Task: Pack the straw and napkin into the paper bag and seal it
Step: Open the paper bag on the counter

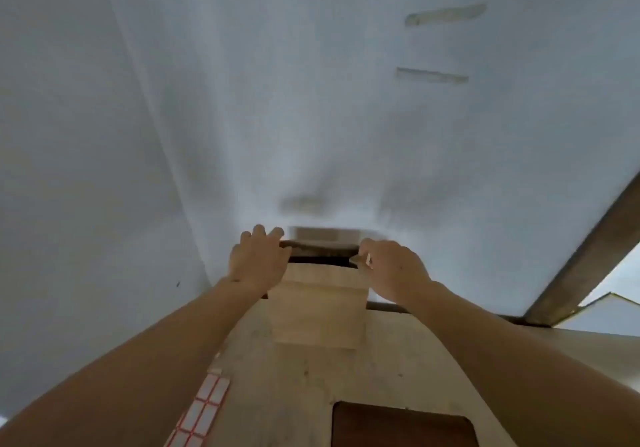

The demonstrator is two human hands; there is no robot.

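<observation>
White wall [311,100] | pale table [304,377] | left hand [258,261], right hand [393,270] grip paper bag [318,308] mouth

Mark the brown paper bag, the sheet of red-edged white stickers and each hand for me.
Brown paper bag [317,311]: head view, front panel.
Sheet of red-edged white stickers [204,408]: head view, middle of sheet.
Left hand [258,261]: head view, back of hand.
Right hand [394,268]: head view, back of hand.

Counts: 1 paper bag [317,311], standing at the table's [398,360] far edge. 2 hands: left hand [258,261], right hand [391,266], one on each side of the bag mouth. 1 sheet of red-bordered labels [204,408] at the table's left edge. 1 dark panel [401,427] at the near edge.
</observation>
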